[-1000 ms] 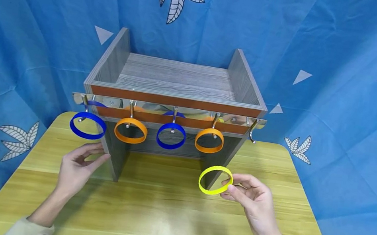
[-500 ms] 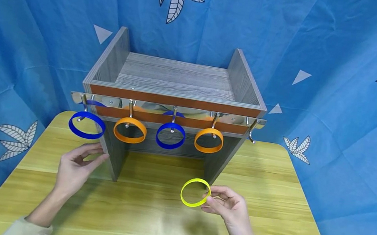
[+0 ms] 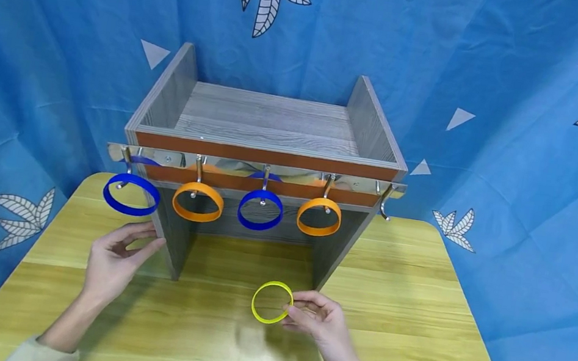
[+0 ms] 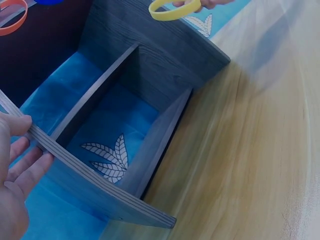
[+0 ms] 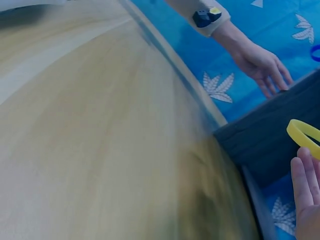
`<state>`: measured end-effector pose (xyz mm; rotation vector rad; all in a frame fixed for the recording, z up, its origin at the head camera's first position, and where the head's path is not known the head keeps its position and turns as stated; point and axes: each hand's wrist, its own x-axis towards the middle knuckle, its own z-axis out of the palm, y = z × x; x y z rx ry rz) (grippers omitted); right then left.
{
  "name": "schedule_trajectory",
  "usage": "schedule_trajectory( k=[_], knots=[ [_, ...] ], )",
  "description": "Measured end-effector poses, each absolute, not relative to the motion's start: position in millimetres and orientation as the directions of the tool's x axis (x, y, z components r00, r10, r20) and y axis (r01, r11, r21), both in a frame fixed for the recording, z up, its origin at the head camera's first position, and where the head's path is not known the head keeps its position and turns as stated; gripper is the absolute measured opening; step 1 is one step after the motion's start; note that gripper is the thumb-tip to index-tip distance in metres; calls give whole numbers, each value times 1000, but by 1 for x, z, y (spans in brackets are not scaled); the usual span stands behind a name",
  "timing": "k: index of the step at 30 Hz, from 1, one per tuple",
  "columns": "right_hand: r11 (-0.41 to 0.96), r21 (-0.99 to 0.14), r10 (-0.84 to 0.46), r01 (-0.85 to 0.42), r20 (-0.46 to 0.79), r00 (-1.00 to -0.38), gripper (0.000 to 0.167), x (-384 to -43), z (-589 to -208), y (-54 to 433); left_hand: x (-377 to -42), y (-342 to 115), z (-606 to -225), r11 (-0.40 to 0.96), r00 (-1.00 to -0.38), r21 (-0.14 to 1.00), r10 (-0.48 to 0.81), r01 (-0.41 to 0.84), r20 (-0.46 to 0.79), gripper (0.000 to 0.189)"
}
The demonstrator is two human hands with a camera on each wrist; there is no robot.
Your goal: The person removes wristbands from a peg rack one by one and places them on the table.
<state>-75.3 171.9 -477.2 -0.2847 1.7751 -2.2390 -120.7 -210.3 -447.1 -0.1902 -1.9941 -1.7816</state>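
Note:
My right hand pinches a thin yellow silicone wristband by its right side, between thumb and fingers. It holds the band over the table, in front of the shelf's right leg. On the left, my left hand grips the front edge of the grey wooden shelf's left side panel, thumb on one face and fingers on the other. From the metal hook rail hang a blue wristband, an orange wristband, a second blue wristband and a second orange wristband.
The rail's far-right hook carries nothing. Below the rail the shelf is open between its two side panels. It stands on a light wooden table, with a blue leaf-patterned curtain close behind and at both sides.
My right hand has carried the yellow wristband left and down toward the front, from beside the right leg to nearer the middle. My left hand stays on the side panel.

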Motion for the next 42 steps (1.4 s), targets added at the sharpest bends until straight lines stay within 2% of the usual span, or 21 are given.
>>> schedule_trajectory(
  k=[9,15,17,24,42],
  knots=[
    [-203,-965,-356,167,-86,-930,25,-77,-496,151,-121,-210,-447,137,-881,899,-181,417,436,27],
    [-162,-952,-378,260,-183,-907,50,-78,-501,131,-122,-210,-447,168,-886,899,-172,404,431,27],
    [-140,-952,-387,273,-201,-900,52,-78,-503,124,-122,-210,-447,169,-885,897,-166,409,435,27],
    [-94,-942,-409,323,-259,-875,45,-76,-507,101,-120,-210,-447,148,-890,907,-185,393,416,26],
    [-69,-930,-459,361,-291,-839,33,-75,-516,58,-119,-211,-446,159,-891,907,-187,389,415,27]
  ],
)
